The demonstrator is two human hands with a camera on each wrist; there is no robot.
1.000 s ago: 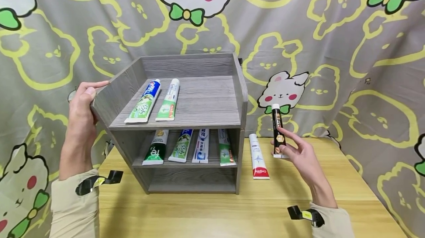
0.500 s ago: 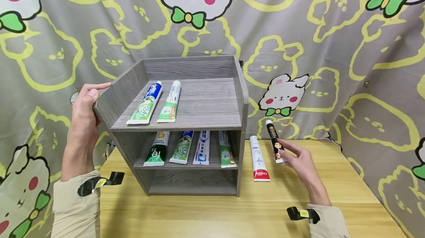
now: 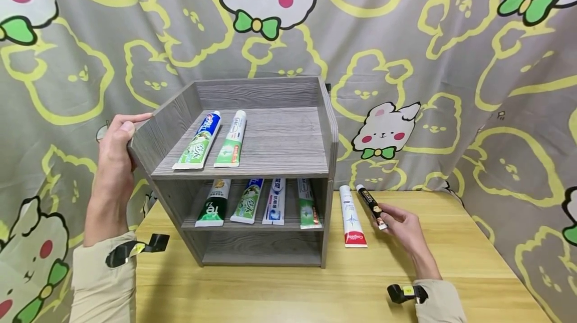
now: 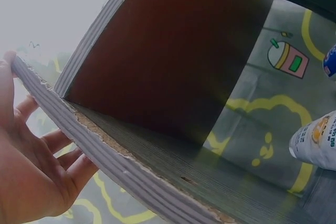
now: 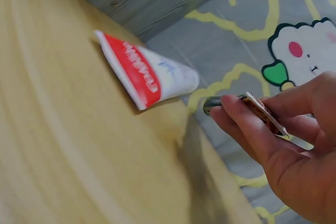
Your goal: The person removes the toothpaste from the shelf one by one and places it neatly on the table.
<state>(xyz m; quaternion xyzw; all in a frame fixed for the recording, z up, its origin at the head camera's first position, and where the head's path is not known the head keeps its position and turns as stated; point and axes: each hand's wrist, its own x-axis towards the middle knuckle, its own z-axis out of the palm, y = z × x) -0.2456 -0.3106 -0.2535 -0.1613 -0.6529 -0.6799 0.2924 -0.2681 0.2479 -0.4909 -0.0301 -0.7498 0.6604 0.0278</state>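
Note:
My left hand [image 3: 112, 160] grips the left side panel of a grey wooden shelf [image 3: 288, 135]; in the left wrist view its fingers [image 4: 68, 156] lie against the panel's edge. To the right of the shelf, my right hand [image 3: 405, 230] pinches a black toothpaste tube [image 3: 369, 204] near its flat end, with the white cap pointing away and to the left. In the right wrist view the tube [image 5: 265, 111] sits between thumb and fingers, over the far edge of the table. Just left of it, a white and red toothpaste tube [image 3: 352, 220] lies on the table.
On the shelf's top board lie a blue and green toothpaste tube [image 3: 198, 140] and a white and green one [image 3: 231, 140]. Several more, including a dark green tube [image 3: 212, 205], lie on the middle board. The wooden table [image 3: 288, 290] meets a patterned curtain [image 3: 451, 37] behind.
My right hand has lowered the black toothpaste tube toward the table beside the white and red one, tilting its cap leftward. The left hand keeps its place on the shelf.

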